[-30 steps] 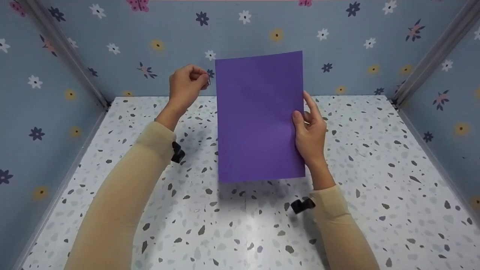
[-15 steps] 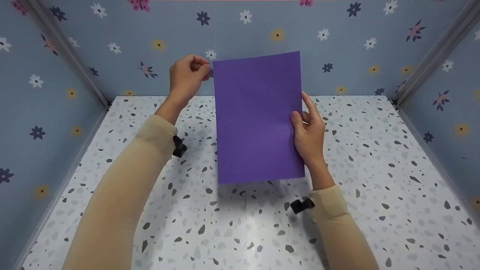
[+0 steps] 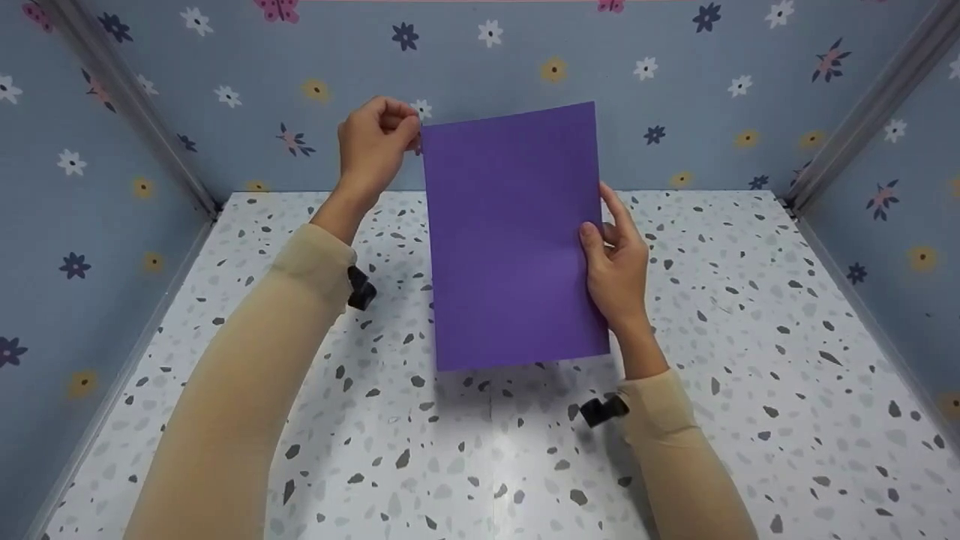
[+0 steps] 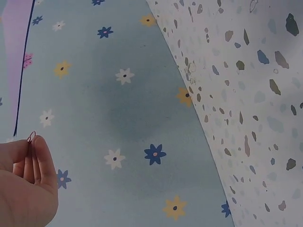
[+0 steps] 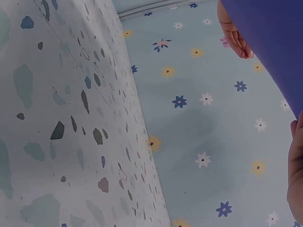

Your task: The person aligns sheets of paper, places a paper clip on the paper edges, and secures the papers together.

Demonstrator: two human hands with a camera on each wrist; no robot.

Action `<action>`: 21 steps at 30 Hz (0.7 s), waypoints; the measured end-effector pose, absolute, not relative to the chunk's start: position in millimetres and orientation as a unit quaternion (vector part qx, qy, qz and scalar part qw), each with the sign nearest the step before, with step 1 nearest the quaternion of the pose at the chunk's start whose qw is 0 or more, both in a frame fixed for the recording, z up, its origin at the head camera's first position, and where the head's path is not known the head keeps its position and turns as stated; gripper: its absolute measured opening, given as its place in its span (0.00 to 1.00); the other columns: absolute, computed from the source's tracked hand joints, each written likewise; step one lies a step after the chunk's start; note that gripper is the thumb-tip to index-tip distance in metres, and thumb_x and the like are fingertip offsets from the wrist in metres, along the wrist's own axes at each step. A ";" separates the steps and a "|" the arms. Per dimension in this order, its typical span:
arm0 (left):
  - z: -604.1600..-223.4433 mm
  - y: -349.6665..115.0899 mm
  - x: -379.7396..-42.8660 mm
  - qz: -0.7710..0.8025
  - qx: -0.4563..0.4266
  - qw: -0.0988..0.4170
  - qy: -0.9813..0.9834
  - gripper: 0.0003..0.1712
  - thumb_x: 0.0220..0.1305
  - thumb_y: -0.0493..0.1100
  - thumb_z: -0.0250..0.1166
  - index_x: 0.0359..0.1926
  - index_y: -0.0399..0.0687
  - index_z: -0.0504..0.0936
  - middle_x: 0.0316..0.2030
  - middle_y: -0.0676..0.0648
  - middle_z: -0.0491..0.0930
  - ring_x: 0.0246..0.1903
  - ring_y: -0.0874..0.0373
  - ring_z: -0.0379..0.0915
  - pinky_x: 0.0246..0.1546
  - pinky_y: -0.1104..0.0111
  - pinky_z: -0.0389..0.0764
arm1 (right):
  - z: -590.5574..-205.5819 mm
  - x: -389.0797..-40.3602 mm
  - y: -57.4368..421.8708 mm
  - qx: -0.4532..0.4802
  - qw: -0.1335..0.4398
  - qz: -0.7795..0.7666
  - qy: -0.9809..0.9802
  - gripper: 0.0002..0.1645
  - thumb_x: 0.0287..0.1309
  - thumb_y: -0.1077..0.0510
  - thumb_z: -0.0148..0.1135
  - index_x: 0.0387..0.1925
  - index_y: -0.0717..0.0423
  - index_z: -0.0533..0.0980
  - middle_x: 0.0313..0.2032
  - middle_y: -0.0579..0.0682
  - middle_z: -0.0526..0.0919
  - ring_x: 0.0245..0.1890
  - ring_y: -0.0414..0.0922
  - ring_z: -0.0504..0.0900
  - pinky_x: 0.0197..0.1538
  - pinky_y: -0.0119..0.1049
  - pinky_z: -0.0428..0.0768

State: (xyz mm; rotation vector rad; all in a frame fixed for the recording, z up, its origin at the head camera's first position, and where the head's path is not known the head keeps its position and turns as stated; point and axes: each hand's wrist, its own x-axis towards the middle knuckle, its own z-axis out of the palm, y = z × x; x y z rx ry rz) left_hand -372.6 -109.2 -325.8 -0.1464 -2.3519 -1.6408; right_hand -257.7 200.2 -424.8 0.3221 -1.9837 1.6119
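A sheet of purple paper (image 3: 514, 240) is held up off the table, slightly tilted, in the head view. My right hand (image 3: 619, 262) grips its right edge, thumb on the front face and the other fingers partly hidden behind. Close by the upper left corner, my left hand (image 3: 375, 142) pinches a small thin wire loop that looks like a paper clip (image 4: 31, 137) between thumb and fingertips. The left wrist view shows the loop sticking out just below the paper's corner (image 4: 14, 61). Whether loop and paper touch, I cannot tell.
Underneath is a white speckled tabletop (image 3: 480, 450). Blue flower-patterned panels stand at the back (image 3: 495, 67), left (image 3: 67, 225) and right (image 3: 900, 217). Small black cameras (image 3: 361, 289) sit at both wrists.
My left hand has risen a little beside the paper's corner. The paper's top has leaned slightly left, toward that hand. My right hand keeps its grip and has barely moved.
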 end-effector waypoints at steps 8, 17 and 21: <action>-321.8 -109.4 -372.5 -0.580 -0.046 0.140 -0.801 0.08 0.78 0.43 0.65 0.52 0.48 0.85 0.42 0.50 0.83 0.45 0.58 0.83 0.53 0.71 0.84 | -422.7 -256.8 197.0 0.118 0.276 0.603 -0.739 0.33 0.77 0.65 0.60 0.79 0.59 0.66 0.41 0.67 0.89 0.31 0.39 0.88 0.34 0.29 0.83; -316.1 -109.4 -371.6 -0.591 -0.050 0.132 -0.794 0.08 0.78 0.43 0.65 0.52 0.47 0.85 0.43 0.50 0.83 0.45 0.58 0.82 0.54 0.70 0.84 | -426.5 -258.1 199.7 0.130 0.275 0.592 -0.746 0.32 0.78 0.57 0.61 0.79 0.49 0.69 0.43 0.59 0.91 0.35 0.43 0.90 0.35 0.32 0.84; -315.3 -109.2 -371.3 -0.594 -0.054 0.129 -0.792 0.08 0.77 0.42 0.66 0.51 0.47 0.85 0.42 0.50 0.83 0.44 0.58 0.82 0.53 0.70 0.84 | -426.4 -257.4 199.1 0.133 0.273 0.593 -0.746 0.33 0.78 0.57 0.62 0.79 0.48 0.69 0.42 0.58 0.91 0.33 0.43 0.89 0.34 0.33 0.84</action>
